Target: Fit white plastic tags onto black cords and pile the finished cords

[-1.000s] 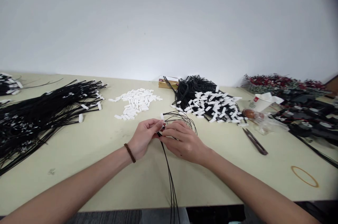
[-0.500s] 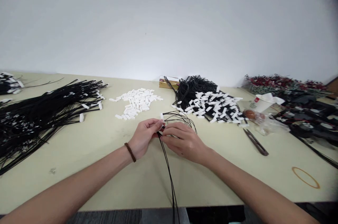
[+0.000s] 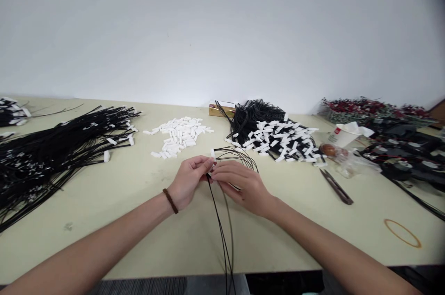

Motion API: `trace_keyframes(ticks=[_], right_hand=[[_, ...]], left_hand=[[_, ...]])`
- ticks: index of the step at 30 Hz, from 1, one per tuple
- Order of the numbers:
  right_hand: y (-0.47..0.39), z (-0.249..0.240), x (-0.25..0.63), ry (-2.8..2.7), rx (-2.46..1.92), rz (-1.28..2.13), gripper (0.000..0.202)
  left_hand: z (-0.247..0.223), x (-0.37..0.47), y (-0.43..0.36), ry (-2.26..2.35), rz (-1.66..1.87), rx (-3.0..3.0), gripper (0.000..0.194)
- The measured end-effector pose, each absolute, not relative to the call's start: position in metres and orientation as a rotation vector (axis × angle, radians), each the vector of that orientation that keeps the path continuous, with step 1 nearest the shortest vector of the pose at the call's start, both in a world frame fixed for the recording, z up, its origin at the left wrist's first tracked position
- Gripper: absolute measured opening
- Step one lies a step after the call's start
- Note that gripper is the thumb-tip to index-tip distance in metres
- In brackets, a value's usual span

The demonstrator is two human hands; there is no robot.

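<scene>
My left hand (image 3: 192, 177) pinches a white plastic connector (image 3: 212, 152) between thumb and fingers, in the middle of the view. Thin black wires (image 3: 239, 153) loop out to the right from its top end. Close against it, my right hand (image 3: 243, 186) has its fingertips pressed together on a black wire (image 3: 230, 221), which hangs down from them. Several other black wires (image 3: 218, 218) run from the left fingers down past the table's front edge. The fingertips hide where wire and connector meet.
Loose white connectors (image 3: 181, 135) lie behind my hands. Black wire bundles (image 3: 69, 142) spread at left; another pile with white connectors (image 3: 278, 140) is at right. Thread snips (image 3: 336, 187), a paper cup (image 3: 342, 137), a plastic bag (image 3: 354, 165) and a gold box (image 3: 221, 109) also lie on the table (image 3: 156, 244).
One hanging wire has separated to the right of the others and now hangs from my right fingers. My right fingers have shifted slightly; my left hand stays nearly still.
</scene>
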State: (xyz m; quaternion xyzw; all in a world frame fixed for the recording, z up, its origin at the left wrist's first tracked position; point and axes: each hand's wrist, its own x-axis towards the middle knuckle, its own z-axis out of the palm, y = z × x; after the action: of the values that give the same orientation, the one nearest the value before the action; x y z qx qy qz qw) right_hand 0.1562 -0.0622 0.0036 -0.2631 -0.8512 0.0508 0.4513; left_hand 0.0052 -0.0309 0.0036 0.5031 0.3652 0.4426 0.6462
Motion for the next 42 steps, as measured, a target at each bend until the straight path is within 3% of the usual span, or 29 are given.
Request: trace_keyframes(ticks=[4, 7, 10, 14, 18, 21, 42], right_hand=[[-0.063, 0.017, 0.162, -1.569, -0.821, 0.750, 0.010], [-0.055, 0.030, 0.181, -1.254, -0.770, 0.901, 0.010], [-0.046, 0.040, 0.206, -1.107, -0.761, 0.791, 0.011], [-0.042, 0.044, 0.223, -1.013, -0.856, 0.384, 0.013], [-0.052, 0.042, 0.210, -1.361, -0.956, -0.096, 0.015], [-0.059, 0.037, 0.194, -1.737, -0.896, -0.274, 0.012], [-0.063, 0.031, 0.180, -1.982, -0.936, -0.258, 0.016]], left_hand=[[0.006, 0.005, -0.031, 0.850, 1.025, 1.158, 0.029], [0.006, 0.004, -0.031, 0.857, 1.048, 1.161, 0.028], [0.006, 0.004, -0.030, 0.867, 1.061, 1.172, 0.027], [0.006, 0.003, -0.031, 0.885, 1.064, 1.177, 0.025], [0.005, 0.003, -0.030, 0.868, 1.062, 1.192, 0.025], [0.004, 0.003, -0.028, 0.856, 1.073, 1.201, 0.024], [0.002, 0.002, -0.026, 0.834, 1.108, 1.259, 0.023]])
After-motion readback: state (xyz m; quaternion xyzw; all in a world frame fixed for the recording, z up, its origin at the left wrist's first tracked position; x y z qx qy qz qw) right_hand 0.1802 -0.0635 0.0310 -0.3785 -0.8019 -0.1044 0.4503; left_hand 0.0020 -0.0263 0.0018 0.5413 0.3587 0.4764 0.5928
